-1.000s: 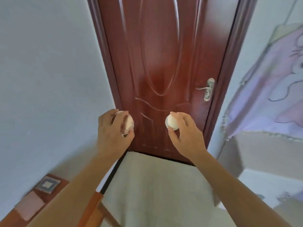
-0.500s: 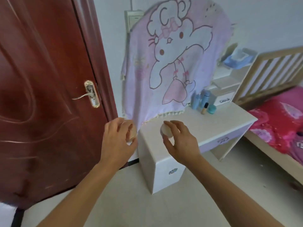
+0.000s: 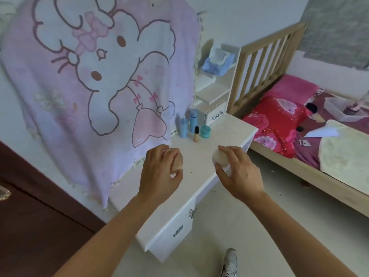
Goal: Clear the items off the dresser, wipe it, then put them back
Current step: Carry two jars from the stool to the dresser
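Dresser (image 3: 198,174) top lies under both hands. Left hand (image 3: 161,173) grasps a pinkish jar (image 3: 177,161); right hand (image 3: 240,173) grasps a white jar (image 3: 220,157). Blue bottles (image 3: 194,119) stand at the far edge, beside the blanket (image 3: 60,100).

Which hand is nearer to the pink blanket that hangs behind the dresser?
Left. The left hand, gripping a pinkish jar, is just right of the blanket; the right hand, gripping a white jar, is farther right, above the front edge of the dresser.

White dresser (image 3: 197,160) carries blue bottles (image 3: 194,120), tube (image 3: 196,134), teal jar (image 3: 205,131)
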